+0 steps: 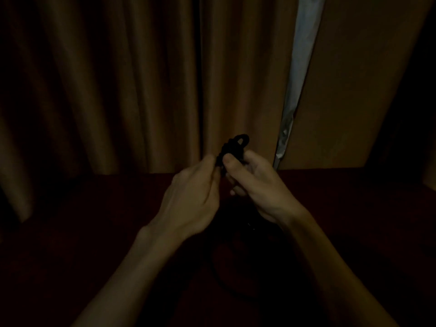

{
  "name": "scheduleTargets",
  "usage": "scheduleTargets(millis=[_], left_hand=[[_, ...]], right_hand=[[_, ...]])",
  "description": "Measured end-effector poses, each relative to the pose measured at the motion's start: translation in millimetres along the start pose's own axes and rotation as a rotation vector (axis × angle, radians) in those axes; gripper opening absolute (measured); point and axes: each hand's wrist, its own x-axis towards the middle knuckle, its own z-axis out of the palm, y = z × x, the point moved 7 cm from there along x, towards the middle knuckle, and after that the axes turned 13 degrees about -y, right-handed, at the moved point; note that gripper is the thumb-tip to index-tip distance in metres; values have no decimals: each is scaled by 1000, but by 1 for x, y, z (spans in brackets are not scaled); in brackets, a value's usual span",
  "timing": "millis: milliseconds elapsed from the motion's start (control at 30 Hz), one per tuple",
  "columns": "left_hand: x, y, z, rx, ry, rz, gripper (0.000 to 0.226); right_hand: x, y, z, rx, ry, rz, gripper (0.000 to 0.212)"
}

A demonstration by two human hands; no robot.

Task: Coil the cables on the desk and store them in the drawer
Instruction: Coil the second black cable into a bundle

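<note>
The scene is very dark. A small bundle of black cable point(236, 145) is held up above the dark reddish desk point(94, 220), its loops sticking out above my fingers. My right hand point(254, 182) grips the bundle with the thumb pressed across it. My left hand point(195, 197) pinches the cable at the bundle's left side. A loose length of the same black cable point(219, 272) hangs down from the hands and curves faintly over the desk between my forearms. No drawer is visible.
Brown curtains point(118, 86) hang right behind the desk's back edge, with a narrow pale gap point(296, 74) at the right. The desk's far left and right sides are lost in shadow.
</note>
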Motion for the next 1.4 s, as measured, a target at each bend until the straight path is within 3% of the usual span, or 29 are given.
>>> scheduleTargets(millis=[133,233,367,467,533,633,700,800,933,1033,1167,1233,1333,1400], left_hand=[[1,-10,-8,-414,-88,-85,27],[2,-6,4,-913,-210,-121,34],[-1,10,27,-1518,-480,-134,25],[-6,23,37,-1826,-683,-65,24],[-5,25,41,-1892,-681,-104,25],[0,11,45,-1649,-466,-280,29],[3,2,39,-1401,-327,-307,36],[5,-7,21,-958,-93,-223,33],[0,3,1,-124,140,42,44],[-4,11,3,170,217,98,46],[-4,14,4,301,236,58,35],[-4,10,2,275,210,20,31],[-2,3,0,80,159,-62,18],[-1,0,-2,-115,135,-102,22]], right_hand=[[-5,3,-1,20,-162,7,41],[-10,2,-9,46,-178,-10,43],[-9,2,-3,158,-297,-49,53],[-8,-2,-4,195,-291,-79,51],[-10,-6,-4,189,-291,-92,48],[-10,-7,-8,115,-231,-101,25],[-10,-6,-11,143,-198,-100,24],[-7,-3,-16,170,-122,-109,25],[-2,8,-22,177,-9,-81,28],[1,9,-17,147,33,-59,28],[3,9,-14,100,91,-55,19],[2,10,-14,52,110,-36,24],[1,9,-14,24,47,-13,37],[-2,7,-14,30,-28,-8,39]])
